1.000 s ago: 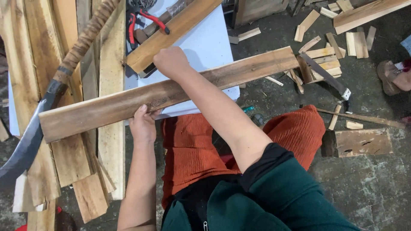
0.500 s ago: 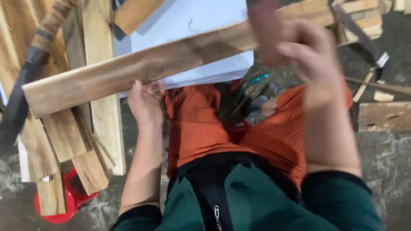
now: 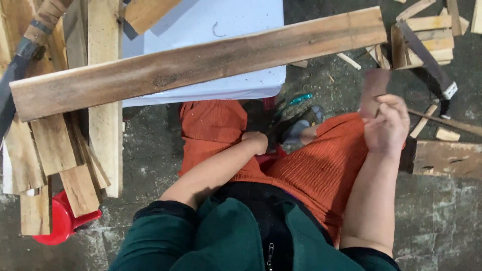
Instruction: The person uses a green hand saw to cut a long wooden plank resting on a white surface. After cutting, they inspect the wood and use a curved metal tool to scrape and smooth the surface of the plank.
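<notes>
A person sits on the ground with a long brown wooden plank [image 3: 201,62] lying in front of their knees.

The plank rests across a flat white board [image 3: 211,30] and a pile of short wooden boards [image 3: 60,150], and no hand touches it. The left hand [image 3: 256,142] is curled into a fist between the orange trouser legs [image 3: 311,165]. The right hand [image 3: 386,125] is lifted over the right knee, fingers bent; it is blurry, so I cannot tell if it holds anything. A red plastic stool [image 3: 57,226] peeks out under the boards.
</notes>
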